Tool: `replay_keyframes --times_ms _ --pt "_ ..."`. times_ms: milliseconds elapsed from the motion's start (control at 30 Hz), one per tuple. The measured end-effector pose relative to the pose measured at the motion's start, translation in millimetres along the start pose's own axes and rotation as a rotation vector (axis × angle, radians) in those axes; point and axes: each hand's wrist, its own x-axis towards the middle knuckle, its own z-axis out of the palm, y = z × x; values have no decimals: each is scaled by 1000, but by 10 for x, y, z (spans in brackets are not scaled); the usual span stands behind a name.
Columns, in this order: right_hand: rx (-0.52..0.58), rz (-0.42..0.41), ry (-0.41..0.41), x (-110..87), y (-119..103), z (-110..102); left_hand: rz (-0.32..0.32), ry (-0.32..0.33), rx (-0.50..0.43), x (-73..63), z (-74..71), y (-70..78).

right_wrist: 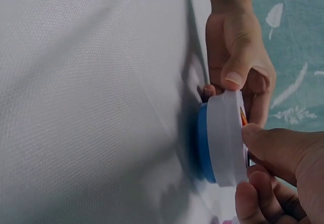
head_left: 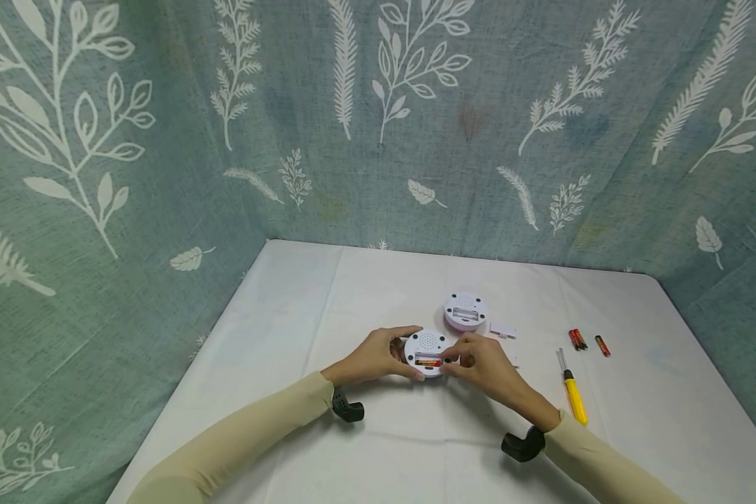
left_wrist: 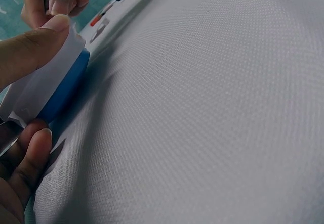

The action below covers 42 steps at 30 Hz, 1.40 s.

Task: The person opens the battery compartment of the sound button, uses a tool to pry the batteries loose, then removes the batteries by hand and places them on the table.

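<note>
My left hand grips a round white battery-powered device by its rim, thumb on the near side and fingers around the far side. Its perforated face with dark feet is turned up, and a blue part shows underneath in the right wrist view. In the device's open compartment lies a red-and-orange battery. My right hand pinches at that battery's right end with thumb and index finger, the other fingers curled. The fingertips partly hide the compartment's right edge.
Behind stands a second round white device with a pink underside and a bare compartment. Beside it lies a white cover. To the right are a pair of red batteries, a single battery and a yellow-handled screwdriver.
</note>
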Motion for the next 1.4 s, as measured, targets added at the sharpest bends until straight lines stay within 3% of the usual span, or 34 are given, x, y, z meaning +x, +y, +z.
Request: replay_keyframes --times_ms 400,1400 --pt "-15 7 -18 25 -18 12 5 -11 -26 3 3 -7" --pt "-64 -97 -26 83 -75 -2 4 -3 -28 2 5 -11"
